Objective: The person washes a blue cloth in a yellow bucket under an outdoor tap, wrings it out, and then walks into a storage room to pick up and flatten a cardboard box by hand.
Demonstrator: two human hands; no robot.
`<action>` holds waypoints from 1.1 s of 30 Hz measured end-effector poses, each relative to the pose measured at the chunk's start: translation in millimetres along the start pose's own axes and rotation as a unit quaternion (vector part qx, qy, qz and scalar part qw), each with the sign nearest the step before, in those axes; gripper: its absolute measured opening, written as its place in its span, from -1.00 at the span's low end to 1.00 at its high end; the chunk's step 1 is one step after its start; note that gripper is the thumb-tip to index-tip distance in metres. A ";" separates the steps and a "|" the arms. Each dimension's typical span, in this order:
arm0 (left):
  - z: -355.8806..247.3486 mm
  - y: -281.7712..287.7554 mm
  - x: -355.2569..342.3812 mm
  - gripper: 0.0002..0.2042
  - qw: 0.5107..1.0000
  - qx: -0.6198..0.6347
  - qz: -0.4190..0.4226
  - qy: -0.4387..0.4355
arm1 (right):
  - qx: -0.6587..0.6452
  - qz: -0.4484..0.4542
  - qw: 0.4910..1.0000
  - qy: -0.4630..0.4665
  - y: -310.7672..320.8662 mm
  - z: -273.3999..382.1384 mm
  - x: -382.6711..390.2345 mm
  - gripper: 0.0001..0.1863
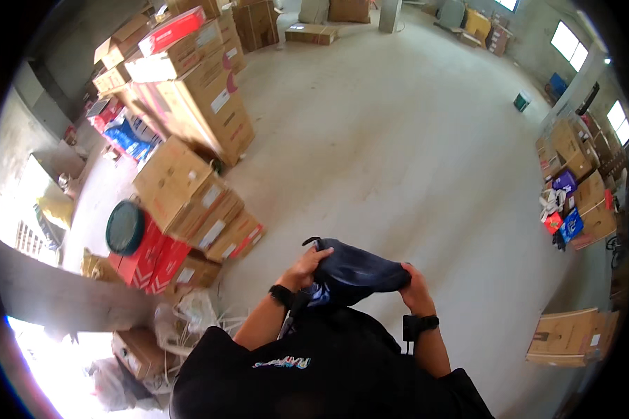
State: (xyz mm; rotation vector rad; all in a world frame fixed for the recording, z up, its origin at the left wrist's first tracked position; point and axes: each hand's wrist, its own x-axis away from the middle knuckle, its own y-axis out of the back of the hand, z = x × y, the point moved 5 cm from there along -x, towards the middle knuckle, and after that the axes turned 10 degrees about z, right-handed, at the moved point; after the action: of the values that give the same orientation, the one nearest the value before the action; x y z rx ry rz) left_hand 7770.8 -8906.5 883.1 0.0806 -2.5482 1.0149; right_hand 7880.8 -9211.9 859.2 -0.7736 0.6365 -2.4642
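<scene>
In front of my chest I hold a dark navy fabric piece (360, 271), stretched sideways between both hands. It looks soft, with a small black loop at its upper left end and a lighter blue patch lower down; I cannot tell whether it is a bag or a garment. My left hand (305, 269) is closed on its left end, thumb on top. The right end is gripped by my right hand (417, 290), with fingers partly hidden behind the cloth. A dark strap-like part hangs below my left hand, against my black shirt.
Stacked cardboard boxes (182, 185) stand to the left, with a dark green round-lidded bucket (125, 228) on red boxes. A pillar (70, 293) crosses the lower left. More boxes (573, 335) line the right side. A small bucket (522, 101) stands on the grey floor (370, 140).
</scene>
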 end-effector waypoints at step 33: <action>-519.6 -215.5 -995.3 -0.67 0.937 -0.276 0.141 -0.159 | 0.635 -0.028 0.722 0.273 194.1 714.8 -812.4 -0.46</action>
State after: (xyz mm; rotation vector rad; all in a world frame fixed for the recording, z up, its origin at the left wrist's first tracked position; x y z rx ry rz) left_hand 8904.9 -8806.4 986.8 -0.3075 -3.1131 0.3507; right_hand 8971.6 -9110.4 952.7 0.5046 -0.9381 -2.3828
